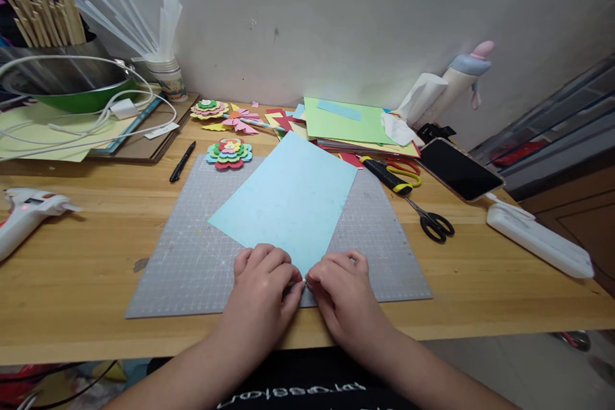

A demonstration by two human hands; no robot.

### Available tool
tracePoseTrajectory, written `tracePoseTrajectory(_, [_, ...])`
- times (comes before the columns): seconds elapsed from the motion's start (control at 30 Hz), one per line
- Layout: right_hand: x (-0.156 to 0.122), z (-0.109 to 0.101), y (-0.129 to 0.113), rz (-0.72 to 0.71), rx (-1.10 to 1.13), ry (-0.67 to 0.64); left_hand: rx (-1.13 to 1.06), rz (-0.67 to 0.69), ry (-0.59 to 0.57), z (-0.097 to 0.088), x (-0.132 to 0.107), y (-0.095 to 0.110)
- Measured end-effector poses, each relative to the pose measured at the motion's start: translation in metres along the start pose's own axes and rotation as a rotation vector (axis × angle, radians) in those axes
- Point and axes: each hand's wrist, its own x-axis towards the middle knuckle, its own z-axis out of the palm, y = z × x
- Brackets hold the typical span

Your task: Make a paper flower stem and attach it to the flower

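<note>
A light blue sheet of paper (293, 195) lies turned at an angle on the grey cutting mat (187, 269), one corner pointing towards me. My left hand (266, 285) and my right hand (343, 288) meet at that near corner, fingertips pinched together on the paper. A small pale bit shows between the fingertips; whether the corner is folded or rolled there is hidden by the fingers. At the mat's upper left edge sits a layered paper flower (229, 154) in red, green, yellow and blue.
Left are a black pen (182, 161) and a glue gun (31, 214). Right are a utility knife (385, 175), scissors (435, 225), a phone (461, 168) and a white power bank (541, 240). Coloured paper (346, 125) is stacked by the wall. A paper cup (168, 80) holds glue sticks.
</note>
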Motion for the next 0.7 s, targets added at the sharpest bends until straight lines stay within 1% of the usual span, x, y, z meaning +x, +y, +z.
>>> tracePoseTrajectory(0.13, [0.008, -0.004, 0.003, -0.057, -0.012, -0.082, 0.046, 0.047, -0.072, -0.014, 0.006, -0.01])
tracePoseTrajectory(0.2, [0.012, -0.008, 0.007, -0.111, -0.014, -0.136, 0.166, 0.064, -0.046, -0.022, 0.01, -0.018])
tracePoseTrajectory(0.27, [0.016, -0.011, 0.011, -0.186, -0.015, -0.195, 0.33, 0.06, -0.003, -0.028, 0.014, -0.026])
tracePoseTrajectory(0.37, [0.022, -0.015, 0.018, -0.3, 0.0, -0.256, 0.486, 0.063, 0.002, -0.028, 0.017, -0.034])
tracePoseTrajectory(0.5, [0.028, -0.016, 0.026, -0.377, 0.055, -0.329, 0.505, 0.06, 0.0, -0.023, 0.015, -0.036])
tracePoseTrajectory(0.7, [0.035, -0.019, 0.033, -0.437, 0.144, -0.417, 0.428, 0.035, 0.001, -0.025, 0.017, -0.037])
